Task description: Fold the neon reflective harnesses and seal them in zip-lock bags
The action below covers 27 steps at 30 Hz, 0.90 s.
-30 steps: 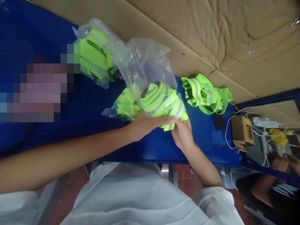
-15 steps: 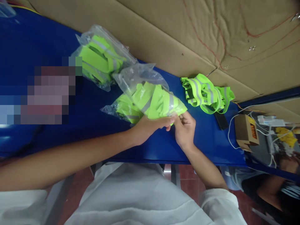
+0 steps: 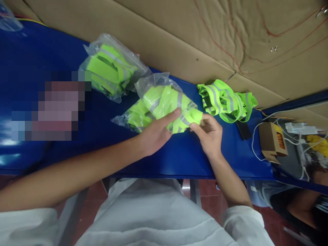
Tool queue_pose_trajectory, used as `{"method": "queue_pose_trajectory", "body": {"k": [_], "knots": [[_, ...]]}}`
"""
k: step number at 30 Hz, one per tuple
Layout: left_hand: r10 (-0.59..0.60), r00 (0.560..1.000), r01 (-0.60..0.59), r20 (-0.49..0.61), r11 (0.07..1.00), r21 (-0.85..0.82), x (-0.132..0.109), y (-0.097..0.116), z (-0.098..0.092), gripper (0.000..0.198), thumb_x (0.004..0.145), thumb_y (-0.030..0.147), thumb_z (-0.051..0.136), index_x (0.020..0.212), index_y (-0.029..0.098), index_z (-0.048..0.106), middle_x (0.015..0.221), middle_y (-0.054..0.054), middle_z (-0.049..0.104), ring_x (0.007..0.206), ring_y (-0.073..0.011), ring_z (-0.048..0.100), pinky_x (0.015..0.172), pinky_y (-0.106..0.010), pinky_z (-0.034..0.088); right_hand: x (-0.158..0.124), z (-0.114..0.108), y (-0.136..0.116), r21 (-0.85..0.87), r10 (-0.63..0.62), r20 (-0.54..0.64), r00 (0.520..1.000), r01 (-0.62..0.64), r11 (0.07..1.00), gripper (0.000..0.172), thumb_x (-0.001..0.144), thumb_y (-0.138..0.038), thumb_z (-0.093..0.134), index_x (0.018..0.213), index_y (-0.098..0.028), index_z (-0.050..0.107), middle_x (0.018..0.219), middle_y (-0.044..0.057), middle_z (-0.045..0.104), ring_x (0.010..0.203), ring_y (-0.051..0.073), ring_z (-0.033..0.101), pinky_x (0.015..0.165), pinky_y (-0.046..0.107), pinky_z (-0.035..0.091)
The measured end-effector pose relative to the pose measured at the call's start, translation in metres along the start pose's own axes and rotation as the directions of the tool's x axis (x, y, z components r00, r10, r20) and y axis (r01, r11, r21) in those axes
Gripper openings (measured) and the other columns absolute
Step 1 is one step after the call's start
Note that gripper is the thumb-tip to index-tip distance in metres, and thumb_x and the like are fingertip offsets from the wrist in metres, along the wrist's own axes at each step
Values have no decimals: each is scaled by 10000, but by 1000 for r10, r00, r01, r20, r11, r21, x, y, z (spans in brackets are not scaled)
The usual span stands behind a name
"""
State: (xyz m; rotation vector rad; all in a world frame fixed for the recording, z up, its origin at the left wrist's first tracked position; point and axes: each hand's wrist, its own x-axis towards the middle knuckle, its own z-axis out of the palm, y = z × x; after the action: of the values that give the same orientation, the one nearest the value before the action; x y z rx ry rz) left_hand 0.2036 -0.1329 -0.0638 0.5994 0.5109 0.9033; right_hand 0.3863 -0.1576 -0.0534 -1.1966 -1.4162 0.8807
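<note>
My left hand [image 3: 157, 133] is closed on a clear plastic bag [image 3: 150, 87], its thumb lying across the top. Fluorescent yellow-green reflective straps [image 3: 166, 97] with grey stripes fill this bag and stick out of its right end. There, my right hand [image 3: 210, 134] pinches the protruding straps between thumb and fingers; some fingertips are hidden. Under and left of the held bag lies another bagged bundle of straps [image 3: 137, 114]. Farther left is a zip bag [image 3: 130, 56] with more straps inside. To the right, a loose bundle of reflective straps [image 3: 225, 100] rests on the blue table [image 3: 176, 164].
A dark phone-like object [image 3: 243, 131] lies beside the loose bundle. Farther right are an open cardboard box [image 3: 271, 141] and white cables [image 3: 253, 143]. Brown board [image 3: 164, 37] borders the table's back. Another person's arm [image 3: 302, 208] shows at lower right, and a pixelated patch covers the left.
My right hand has shifted slightly right, and more of the straps now shows at the bag's end. My left thumb has moved up onto the bag's top.
</note>
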Motion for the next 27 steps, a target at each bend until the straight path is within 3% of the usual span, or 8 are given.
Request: {"method": "queue_pose_trajectory", "body": {"k": [4,8,10,13,16,20,24,27], "knots": [[-79,994,78,-70,997,-13,-2,-1,4,362,820,506,846,1067,249,784,1188,-44,781,1257,-299,678,1059,-405,572,-10,5,8,-54,-135,-39,990,132,990,401,841,-364,854,1114,-300,567,882,-33,646,777,152,678,750,321,608],[-149,986,151,-76,988,18,-1,3,7,370,692,422,939,970,224,797,1120,-53,792,1180,-296,701,1005,-406,574,-12,2,8,-340,-298,-84,951,254,906,658,819,-396,851,1376,-325,507,1377,102,531,1157,254,615,933,428,576],[-152,987,154,-54,987,41,-1,1,6,401,651,367,962,986,225,793,1090,-36,791,1099,-256,716,959,-376,569,-8,-2,7,-404,-293,0,956,268,875,767,794,-405,865,1454,-328,483,1507,119,444,1309,306,535,999,467,543],[-187,982,188,-18,981,49,-5,-12,5,439,674,364,951,1061,240,785,1106,-34,785,1067,-236,714,913,-361,559,-4,-5,8,-355,-238,123,964,266,896,543,841,-360,815,1334,-290,598,1289,90,587,1201,280,600,935,427,544],[-290,956,288,32,955,65,-11,-30,8,381,695,348,938,1028,233,794,1082,-61,787,1097,-275,706,913,-386,563,-8,1,11,-315,-225,-6,974,212,925,214,887,-315,747,1067,-261,645,988,22,610,896,194,618,762,352,515],[-346,933,343,95,938,49,-13,-38,11,486,732,428,928,1159,256,769,1260,-103,748,1184,-274,682,889,-357,567,-9,8,12,-283,-174,-90,981,142,948,172,855,-282,773,895,-254,608,799,-35,554,718,139,526,644,297,437],[-341,904,256,259,915,312,-13,-17,9,680,751,699,824,1198,193,751,1238,-169,741,1051,-288,727,801,-365,586,5,-2,9,-157,6,-186,983,-35,987,289,799,-355,813,869,-252,552,781,-56,535,677,116,500,627,267,453],[-113,950,-146,292,666,732,-17,8,9,560,764,675,827,1051,196,789,988,-121,768,964,-293,727,896,-432,568,16,-15,2,12,181,-194,964,-182,983,394,746,-423,836,912,-260,518,792,-62,534,632,109,505,581,257,464]]}}
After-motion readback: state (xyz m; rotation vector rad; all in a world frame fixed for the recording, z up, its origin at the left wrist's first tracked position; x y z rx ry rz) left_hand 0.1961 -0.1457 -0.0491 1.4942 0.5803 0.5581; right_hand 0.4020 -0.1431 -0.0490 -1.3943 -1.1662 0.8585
